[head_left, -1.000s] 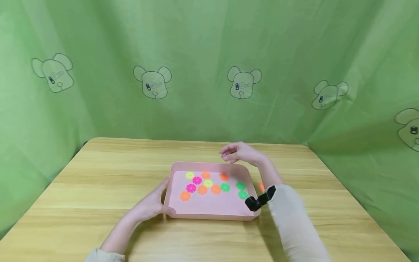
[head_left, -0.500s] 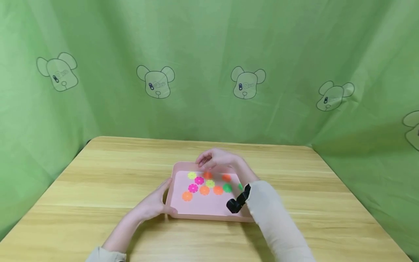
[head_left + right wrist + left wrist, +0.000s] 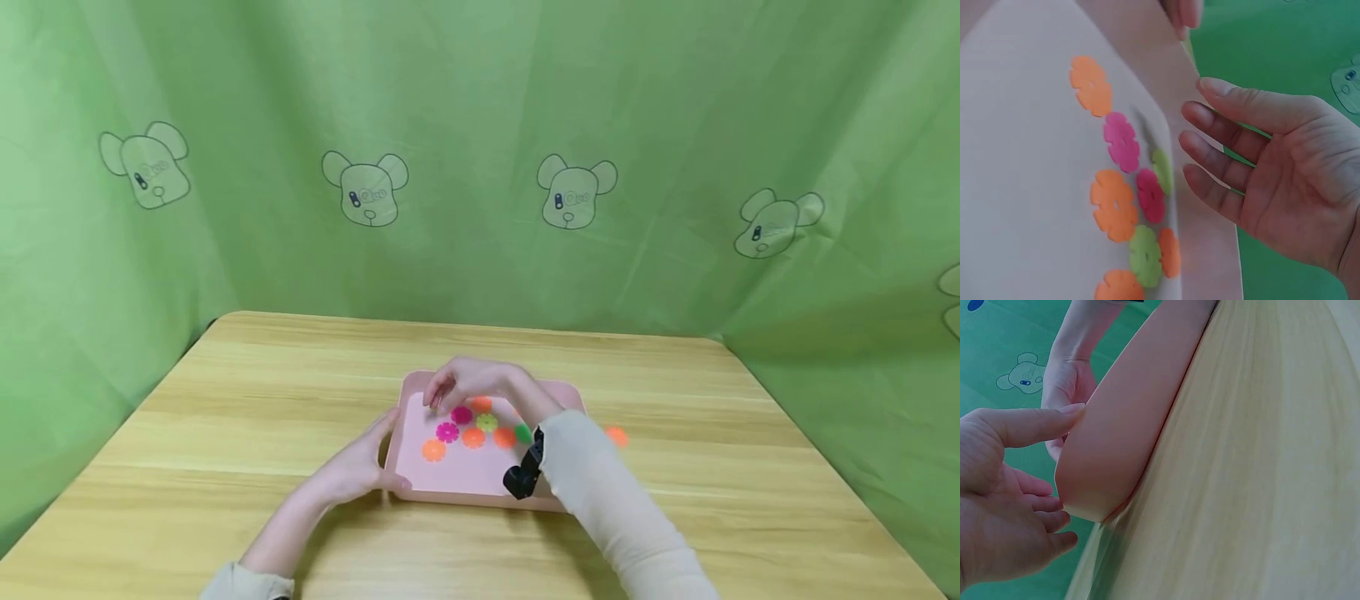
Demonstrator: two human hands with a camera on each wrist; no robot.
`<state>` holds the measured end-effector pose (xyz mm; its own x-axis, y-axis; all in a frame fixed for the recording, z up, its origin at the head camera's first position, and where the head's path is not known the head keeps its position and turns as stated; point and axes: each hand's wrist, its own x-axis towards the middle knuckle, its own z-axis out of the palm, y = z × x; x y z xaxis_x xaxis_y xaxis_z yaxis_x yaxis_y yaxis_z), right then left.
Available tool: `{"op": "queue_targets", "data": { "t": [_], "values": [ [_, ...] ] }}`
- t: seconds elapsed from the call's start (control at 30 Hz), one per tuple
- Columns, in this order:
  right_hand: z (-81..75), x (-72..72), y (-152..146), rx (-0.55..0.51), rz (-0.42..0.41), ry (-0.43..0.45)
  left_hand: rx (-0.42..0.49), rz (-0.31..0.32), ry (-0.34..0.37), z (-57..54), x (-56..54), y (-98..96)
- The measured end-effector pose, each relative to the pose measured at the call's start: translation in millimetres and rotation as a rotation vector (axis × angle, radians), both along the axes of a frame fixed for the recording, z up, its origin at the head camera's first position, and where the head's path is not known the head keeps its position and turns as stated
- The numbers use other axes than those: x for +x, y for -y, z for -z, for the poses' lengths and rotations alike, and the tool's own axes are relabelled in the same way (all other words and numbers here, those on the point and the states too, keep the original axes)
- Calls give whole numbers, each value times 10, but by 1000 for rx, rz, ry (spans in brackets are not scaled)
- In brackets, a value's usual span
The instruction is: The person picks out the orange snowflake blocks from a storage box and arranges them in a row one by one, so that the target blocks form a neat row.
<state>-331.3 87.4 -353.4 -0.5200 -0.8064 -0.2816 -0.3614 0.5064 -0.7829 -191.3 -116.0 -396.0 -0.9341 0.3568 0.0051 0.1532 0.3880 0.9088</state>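
A shallow pink tray [image 3: 480, 501] lies on the table, with several flower-shaped notched discs in it: orange [image 3: 433, 451], pink [image 3: 447, 432], yellow-green [image 3: 487, 422] and green [image 3: 522, 434]. My left hand [image 3: 356, 467] holds the tray's left side, its thumb over the front rim and its fingers along the outer wall. Over the tray's back left part is my right hand [image 3: 467, 380], fingers loosely bent. In the right wrist view nothing shows between its fingers; a yellow-green disc [image 3: 1161, 171] is nearest them. My right forearm hides the tray's right part.
One orange disc [image 3: 617, 437] lies on the wooden table [image 3: 750, 500], right of the tray. A green curtain [image 3: 465, 250] with bear-head drawings hangs behind and at both sides. A black wrist camera [image 3: 521, 479] sits on my right wrist, above the tray.
My right hand has moved left and down, from behind the tray's back right rim to over its back left part. The left hand keeps its hold on the tray.
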Motion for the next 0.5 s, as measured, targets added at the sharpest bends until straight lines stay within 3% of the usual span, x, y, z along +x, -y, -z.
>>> {"op": "queue_targets", "data": {
  "t": [0.2,0.5],
  "values": [
    [57,-15,88,53,-47,-26,10,10,-6,18,-15,5],
    [104,20,188,149,-84,58,5,10,-12,25,-23,18]
  ]
}}
